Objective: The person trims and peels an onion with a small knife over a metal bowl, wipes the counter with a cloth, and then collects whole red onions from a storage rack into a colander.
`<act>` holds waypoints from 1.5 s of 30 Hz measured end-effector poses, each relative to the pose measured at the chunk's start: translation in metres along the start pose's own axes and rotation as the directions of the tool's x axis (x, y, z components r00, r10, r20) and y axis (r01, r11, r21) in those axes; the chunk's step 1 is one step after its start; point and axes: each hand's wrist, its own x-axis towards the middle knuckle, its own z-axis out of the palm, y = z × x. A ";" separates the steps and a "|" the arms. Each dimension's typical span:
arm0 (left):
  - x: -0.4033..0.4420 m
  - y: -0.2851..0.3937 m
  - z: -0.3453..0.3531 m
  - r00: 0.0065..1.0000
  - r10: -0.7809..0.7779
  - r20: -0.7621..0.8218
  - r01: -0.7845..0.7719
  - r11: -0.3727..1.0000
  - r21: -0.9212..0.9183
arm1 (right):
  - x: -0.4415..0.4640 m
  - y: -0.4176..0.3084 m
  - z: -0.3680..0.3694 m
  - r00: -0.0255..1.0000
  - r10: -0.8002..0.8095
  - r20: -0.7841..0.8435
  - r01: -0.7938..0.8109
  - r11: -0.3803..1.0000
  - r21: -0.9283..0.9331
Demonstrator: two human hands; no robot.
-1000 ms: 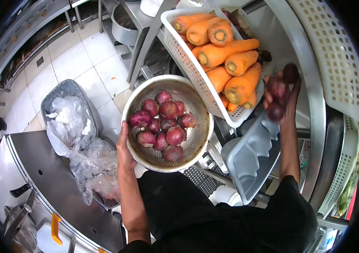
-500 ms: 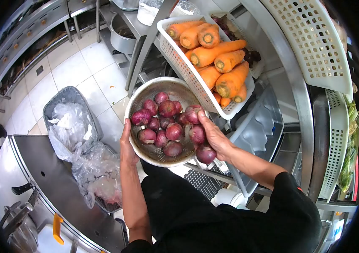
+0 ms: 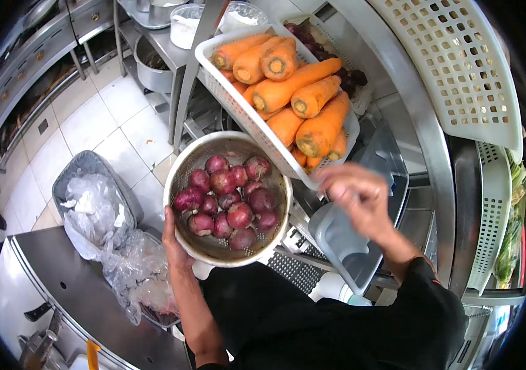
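Observation:
A round metal colander [image 3: 218, 145] holds several red onions [image 3: 239, 215], bunched inside it. My left hand [image 3: 178, 245] grips its lower left rim. To the right of the colander, my right hand [image 3: 360, 196] is in the air, apart from it, its fingers smeared by motion. That hand is nearest the lower corner of a white plastic basket [image 3: 247, 110] piled with large carrots [image 3: 297, 86]. The basket stands tilted just above and right of the colander.
A grey bin [image 3: 128, 191] and plastic bags [image 3: 136, 253] are at the left, near a steel counter [image 3: 65, 259] with a knife handle [image 3: 37, 311]. Grey plastic tubs [image 3: 346, 234] stand at lower right. White perforated baskets [image 3: 460, 74] fill the right-hand rack.
My right hand has left the colander and moved right. The onions it held against the rim now lie inside the colander, which sits slightly lower and further left in view.

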 end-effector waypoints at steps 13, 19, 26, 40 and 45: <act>0.002 -0.008 -0.006 0.989 0.007 -0.151 -0.008 1.000 -0.009 | 0.248 0.467 -0.161 0.749 0.580 -0.321 -0.660 0.695 -0.285; 0.003 -0.005 -0.008 0.999 -0.007 -0.036 0.005 0.999 -0.045 | 0.254 0.478 -0.173 0.902 0.415 -0.122 -0.420 0.773 -0.475; 0.001 -0.005 -0.008 0.995 -0.040 -0.093 0.033 0.997 -0.073 | 0.264 0.328 -0.126 0.836 0.549 -0.018 -0.513 0.791 0.333; 0.004 -0.003 -0.004 0.996 -0.049 -0.079 0.041 0.993 -0.111 | 0.276 0.318 -0.082 0.863 0.505 0.004 -0.505 0.863 0.007; 0.003 0.000 -0.002 0.997 -0.043 -0.057 0.038 0.995 -0.089 | 0.272 0.301 -0.098 0.746 0.662 0.074 -0.657 0.750 -0.081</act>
